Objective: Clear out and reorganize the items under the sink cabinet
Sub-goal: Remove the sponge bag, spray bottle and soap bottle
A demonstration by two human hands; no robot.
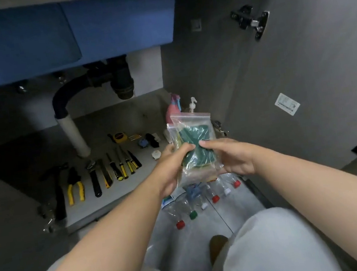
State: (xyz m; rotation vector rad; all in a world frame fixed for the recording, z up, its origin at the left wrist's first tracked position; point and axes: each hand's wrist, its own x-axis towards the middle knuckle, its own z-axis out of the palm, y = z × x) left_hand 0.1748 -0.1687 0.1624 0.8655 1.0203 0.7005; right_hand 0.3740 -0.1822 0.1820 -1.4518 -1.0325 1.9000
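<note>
Clear zip bag [193,142] with green pads inside held upright in both hands, in front of open cabinet, above tiled floor. Left hand [172,166] curled round bag's left edge; right hand [229,158] gripping right side, thumb pressed on front. Second bag seen just behind. Cabinet floor [107,122]: hammer [58,193], pliers [74,187], screwdrivers [122,164] laid in row, tape measure [120,137] behind. Pink spray bottle [172,108] and pump bottle [192,104] partly hidden by bag. Capped plastic bottles [183,212] lying below hands.
</note>
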